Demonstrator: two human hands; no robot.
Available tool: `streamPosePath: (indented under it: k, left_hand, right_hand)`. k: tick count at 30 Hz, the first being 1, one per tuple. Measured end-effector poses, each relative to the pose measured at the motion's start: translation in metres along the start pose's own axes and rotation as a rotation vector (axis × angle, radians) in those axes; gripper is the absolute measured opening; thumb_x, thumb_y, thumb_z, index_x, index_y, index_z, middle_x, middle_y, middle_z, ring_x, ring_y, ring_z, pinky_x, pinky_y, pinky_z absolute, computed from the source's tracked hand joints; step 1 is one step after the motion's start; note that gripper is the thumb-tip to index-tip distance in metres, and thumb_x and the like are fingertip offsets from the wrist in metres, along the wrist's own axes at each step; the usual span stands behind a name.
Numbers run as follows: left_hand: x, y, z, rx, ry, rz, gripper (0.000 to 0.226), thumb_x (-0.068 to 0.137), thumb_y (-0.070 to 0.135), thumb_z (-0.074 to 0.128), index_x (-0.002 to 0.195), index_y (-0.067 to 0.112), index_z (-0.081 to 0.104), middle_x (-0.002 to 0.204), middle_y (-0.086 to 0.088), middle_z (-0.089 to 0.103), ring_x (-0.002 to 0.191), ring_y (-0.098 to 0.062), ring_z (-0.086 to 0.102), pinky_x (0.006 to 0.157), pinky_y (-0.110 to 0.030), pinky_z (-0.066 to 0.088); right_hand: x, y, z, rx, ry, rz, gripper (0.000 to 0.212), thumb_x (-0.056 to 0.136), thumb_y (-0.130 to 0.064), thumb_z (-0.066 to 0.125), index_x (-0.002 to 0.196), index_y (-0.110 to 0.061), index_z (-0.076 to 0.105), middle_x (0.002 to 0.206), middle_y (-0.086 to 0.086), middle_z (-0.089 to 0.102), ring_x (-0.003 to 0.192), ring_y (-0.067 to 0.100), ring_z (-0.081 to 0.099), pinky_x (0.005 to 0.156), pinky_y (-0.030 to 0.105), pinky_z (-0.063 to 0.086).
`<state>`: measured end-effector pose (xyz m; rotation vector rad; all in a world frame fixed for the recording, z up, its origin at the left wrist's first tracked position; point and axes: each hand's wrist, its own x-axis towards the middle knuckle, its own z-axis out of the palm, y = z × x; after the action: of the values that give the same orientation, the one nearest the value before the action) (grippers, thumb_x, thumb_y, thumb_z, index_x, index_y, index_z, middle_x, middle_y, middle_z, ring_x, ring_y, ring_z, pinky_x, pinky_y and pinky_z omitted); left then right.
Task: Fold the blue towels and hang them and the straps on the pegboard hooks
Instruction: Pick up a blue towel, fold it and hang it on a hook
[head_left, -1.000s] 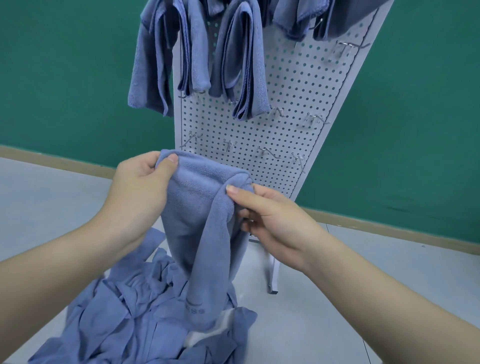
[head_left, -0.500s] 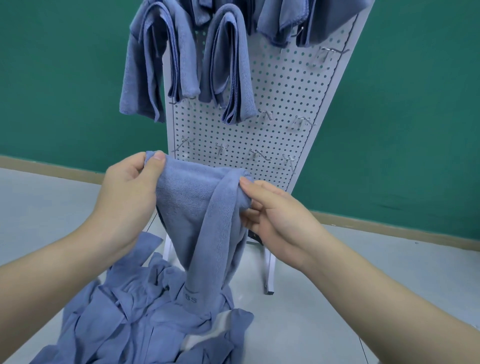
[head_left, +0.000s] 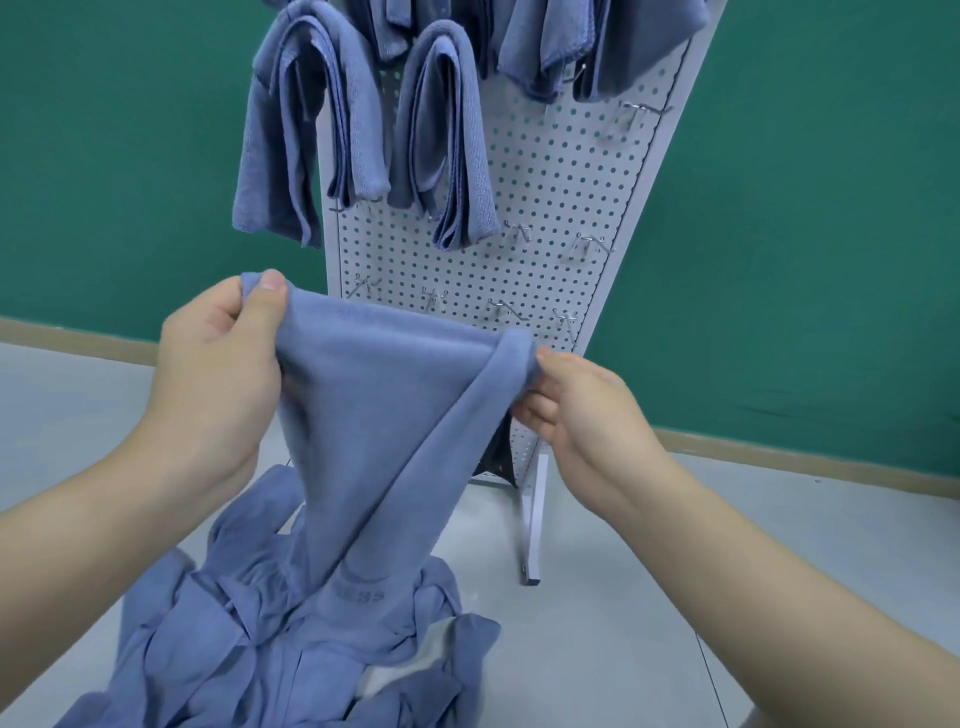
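Left hand (head_left: 218, 374): raised before the pegboard (head_left: 550, 218), thumb and fingers pinching one top corner of the blue towel (head_left: 379, 426). Right hand (head_left: 582, 410): lower, fingers pinching the opposite gathered corner. Towel hangs stretched between both; its printed lower end meets the heap of towels (head_left: 270, 649) on the floor, lettering unreadable.

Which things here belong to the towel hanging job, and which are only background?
Job: held towel, left hand, right hand, towel pile, hung towels, pegboard, free hooks.
Background: green wall, floor.
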<state>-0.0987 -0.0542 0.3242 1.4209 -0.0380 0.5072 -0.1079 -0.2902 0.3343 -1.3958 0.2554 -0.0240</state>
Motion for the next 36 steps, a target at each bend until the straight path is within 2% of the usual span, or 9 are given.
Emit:
streamPosePath:
  k: [3, 7, 11, 17, 22, 28, 30, 33, 36]
  left_hand:
    - [-0.002, -0.001, 0.0, 0.022, -0.005, 0.014, 0.049, 0.104, 0.038, 0.051, 0.098, -0.01, 0.052, 0.09, -0.007, 0.049, 0.081, -0.023, 0.041, 0.077, -0.042, 0.034]
    - [-0.012, -0.004, 0.005, 0.07, -0.05, -0.001, 0.054, 0.095, 0.049, 0.053, 0.086, -0.003, 0.046, 0.083, -0.005, 0.044, 0.078, -0.024, 0.036, 0.075, -0.042, 0.032]
    - [-0.02, -0.002, 0.011, 0.086, -0.068, 0.023, 0.053, 0.1, 0.044, 0.051, 0.085, -0.005, 0.041, 0.079, -0.005, 0.04, 0.075, -0.024, 0.03, 0.071, -0.041, 0.024]
    - [-0.018, 0.004, 0.007, 0.09, -0.051, 0.053, 0.05, 0.105, 0.038, 0.05, 0.084, -0.006, 0.04, 0.079, -0.006, 0.038, 0.075, -0.026, 0.029, 0.071, -0.041, 0.025]
    - [-0.014, 0.005, 0.001, 0.079, -0.036, 0.055, 0.055, 0.1, 0.044, 0.052, 0.086, -0.008, 0.042, 0.084, -0.005, 0.044, 0.078, -0.024, 0.034, 0.073, -0.042, 0.028]
    - [0.001, 0.005, -0.011, 0.042, 0.031, 0.034, 0.061, 0.094, 0.05, 0.054, 0.091, -0.01, 0.043, 0.089, -0.006, 0.044, 0.08, -0.027, 0.034, 0.075, -0.044, 0.029]
    - [0.006, 0.005, -0.015, 0.033, 0.061, 0.022, 0.06, 0.094, 0.049, 0.054, 0.092, -0.01, 0.043, 0.09, -0.006, 0.043, 0.081, -0.027, 0.033, 0.075, -0.044, 0.03]
    - [0.012, 0.003, -0.019, 0.038, 0.084, 0.016, 0.061, 0.093, 0.05, 0.054, 0.093, -0.01, 0.043, 0.09, -0.007, 0.042, 0.081, -0.027, 0.033, 0.075, -0.044, 0.03]
    - [0.018, 0.001, -0.024, 0.035, 0.105, -0.002, 0.061, 0.093, 0.049, 0.054, 0.093, -0.01, 0.043, 0.089, -0.007, 0.042, 0.081, -0.028, 0.031, 0.075, -0.044, 0.028]
  right_hand:
    - [0.001, -0.004, -0.001, 0.056, -0.01, 0.022, 0.028, 0.108, -0.015, 0.047, 0.097, 0.001, 0.067, 0.085, 0.007, 0.073, 0.085, 0.025, 0.067, 0.092, 0.039, 0.057]
    - [-0.007, 0.003, 0.005, 0.038, -0.007, 0.157, 0.031, 0.102, -0.029, 0.06, 0.107, -0.003, 0.076, 0.103, 0.012, 0.079, 0.1, 0.023, 0.074, 0.104, 0.045, 0.055]
    - [-0.013, 0.015, 0.009, -0.207, -0.244, 0.215, 0.066, 0.066, -0.059, 0.086, 0.108, -0.01, 0.071, 0.103, 0.006, 0.078, 0.102, 0.023, 0.072, 0.105, 0.043, 0.052]
    - [-0.019, 0.019, 0.009, -0.695, -0.207, -0.056, 0.029, 0.085, -0.024, 0.075, 0.084, -0.019, 0.047, 0.078, -0.002, 0.052, 0.071, 0.015, 0.05, 0.068, 0.033, 0.042]
    - [-0.011, 0.016, 0.001, -0.885, -0.12, -0.257, 0.009, 0.093, -0.018, 0.06, 0.086, -0.016, 0.054, 0.069, -0.006, 0.055, 0.062, 0.012, 0.046, 0.056, 0.026, 0.034]
    - [0.001, 0.006, -0.016, -0.835, -0.012, -0.273, 0.02, 0.1, -0.017, 0.051, 0.09, -0.022, 0.068, 0.085, -0.001, 0.067, 0.076, 0.017, 0.058, 0.06, 0.026, 0.045]
    - [0.008, 0.007, -0.022, -0.775, 0.012, -0.203, 0.019, 0.1, -0.026, 0.057, 0.092, -0.015, 0.07, 0.08, 0.001, 0.063, 0.071, 0.018, 0.053, 0.062, 0.03, 0.043]
    - [0.016, 0.006, -0.029, -0.597, -0.039, -0.059, 0.052, 0.09, -0.044, 0.068, 0.098, 0.008, 0.062, 0.08, 0.004, 0.056, 0.073, 0.017, 0.049, 0.071, 0.034, 0.04]
    - [0.021, 0.004, -0.033, -0.424, -0.08, 0.044, 0.045, 0.094, -0.039, 0.073, 0.091, 0.005, 0.065, 0.084, 0.008, 0.069, 0.073, 0.018, 0.058, 0.075, 0.035, 0.049]
